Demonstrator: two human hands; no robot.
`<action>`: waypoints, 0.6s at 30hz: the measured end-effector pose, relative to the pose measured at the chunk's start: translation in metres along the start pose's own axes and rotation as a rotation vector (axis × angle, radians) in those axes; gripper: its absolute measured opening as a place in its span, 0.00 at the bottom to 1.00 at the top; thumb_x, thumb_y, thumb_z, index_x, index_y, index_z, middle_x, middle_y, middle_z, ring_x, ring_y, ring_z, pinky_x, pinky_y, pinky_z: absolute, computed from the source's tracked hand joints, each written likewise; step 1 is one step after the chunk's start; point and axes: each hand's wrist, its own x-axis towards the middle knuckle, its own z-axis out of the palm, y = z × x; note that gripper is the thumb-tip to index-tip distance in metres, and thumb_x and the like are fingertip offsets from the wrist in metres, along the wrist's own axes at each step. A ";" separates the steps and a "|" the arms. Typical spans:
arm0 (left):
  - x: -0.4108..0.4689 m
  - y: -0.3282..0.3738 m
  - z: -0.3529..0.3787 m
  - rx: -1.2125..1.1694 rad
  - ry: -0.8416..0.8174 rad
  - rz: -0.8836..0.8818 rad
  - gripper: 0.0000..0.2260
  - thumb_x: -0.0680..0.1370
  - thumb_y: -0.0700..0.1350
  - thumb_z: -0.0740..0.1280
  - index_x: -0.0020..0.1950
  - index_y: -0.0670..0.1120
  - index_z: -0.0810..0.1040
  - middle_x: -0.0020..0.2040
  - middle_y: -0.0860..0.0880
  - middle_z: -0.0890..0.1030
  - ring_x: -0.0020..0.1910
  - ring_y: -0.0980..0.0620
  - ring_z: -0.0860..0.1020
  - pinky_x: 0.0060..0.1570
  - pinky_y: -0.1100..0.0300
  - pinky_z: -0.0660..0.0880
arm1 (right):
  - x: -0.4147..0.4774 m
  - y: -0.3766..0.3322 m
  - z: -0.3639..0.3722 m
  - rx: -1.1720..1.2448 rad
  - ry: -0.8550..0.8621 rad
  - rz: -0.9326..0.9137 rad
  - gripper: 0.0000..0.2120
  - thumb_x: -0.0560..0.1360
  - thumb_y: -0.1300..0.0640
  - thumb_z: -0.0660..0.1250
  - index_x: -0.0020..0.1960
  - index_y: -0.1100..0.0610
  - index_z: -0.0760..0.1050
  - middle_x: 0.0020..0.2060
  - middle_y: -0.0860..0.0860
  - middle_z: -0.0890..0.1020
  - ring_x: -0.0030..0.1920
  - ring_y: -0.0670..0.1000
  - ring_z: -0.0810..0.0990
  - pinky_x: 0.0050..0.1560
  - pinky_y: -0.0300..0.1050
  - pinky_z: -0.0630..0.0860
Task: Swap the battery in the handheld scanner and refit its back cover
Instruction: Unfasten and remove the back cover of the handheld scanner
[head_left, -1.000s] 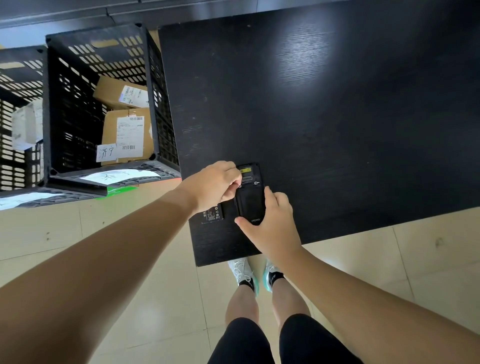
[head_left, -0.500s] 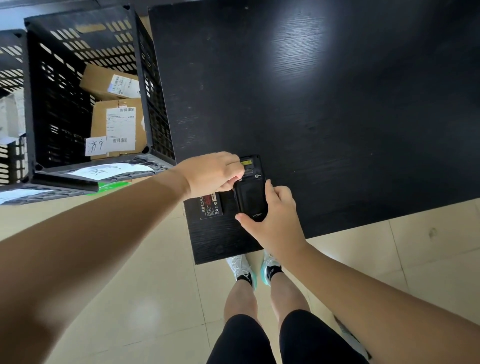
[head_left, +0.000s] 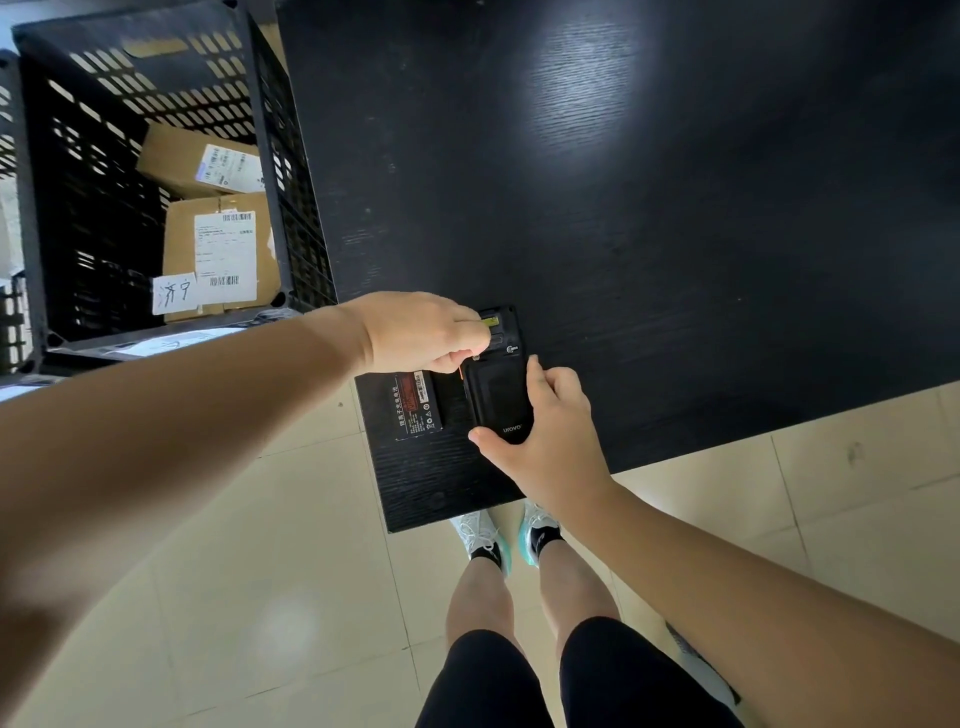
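The handheld scanner (head_left: 500, 358) lay face down near the front left corner of a black wood-grain tabletop (head_left: 649, 208), its back facing up. A black back cover (head_left: 496, 400) marked with pale lettering sat over the lower part of the scanner's back, while the top part was exposed, showing a small yellow label and some dark fittings. A thin orange strip showed along the cover's upper left edge. The right hand (head_left: 545, 436) wrapped the lower end of the cover, thumb across its bottom left corner and fingers along its right side, closed in a grip on it. The left hand (head_left: 421, 332) reached in from the left, its fingers curled and pinched together at the cover's upper left edge; what exactly the fingertips pressed was hidden under the hand. Just left of the scanner, a loose battery (head_left: 418, 405) lay flat on the tabletop, black with a red label and white print, not touched by either hand. Left of the tabletop stood a black slotted plastic crate (head_left: 291, 171) on the floor, holding cardboard boxes (head_left: 218, 249) with white shipping labels. Below the tabletop edge, the person's bare legs and pale sneakers (head_left: 483, 540) stood on cream floor tiles (head_left: 260, 519).
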 end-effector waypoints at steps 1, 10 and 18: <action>0.001 0.000 -0.002 -0.006 -0.004 0.005 0.09 0.76 0.35 0.62 0.41 0.47 0.66 0.38 0.52 0.69 0.34 0.47 0.71 0.31 0.56 0.70 | 0.000 0.000 0.000 0.002 0.004 -0.003 0.48 0.69 0.38 0.72 0.79 0.58 0.55 0.62 0.50 0.67 0.63 0.50 0.67 0.62 0.42 0.72; 0.002 0.003 -0.005 -0.062 0.008 -0.068 0.13 0.74 0.35 0.64 0.40 0.51 0.63 0.36 0.53 0.66 0.32 0.47 0.68 0.32 0.59 0.64 | -0.001 0.003 0.004 0.013 0.017 -0.009 0.48 0.69 0.39 0.72 0.79 0.59 0.55 0.63 0.51 0.67 0.65 0.51 0.67 0.61 0.41 0.71; -0.017 0.075 0.009 -0.548 0.500 -0.733 0.09 0.76 0.42 0.68 0.56 0.45 0.75 0.50 0.52 0.75 0.46 0.53 0.75 0.47 0.58 0.75 | 0.007 0.010 -0.022 0.284 -0.077 0.116 0.40 0.69 0.42 0.73 0.76 0.50 0.61 0.60 0.46 0.72 0.55 0.44 0.76 0.55 0.41 0.77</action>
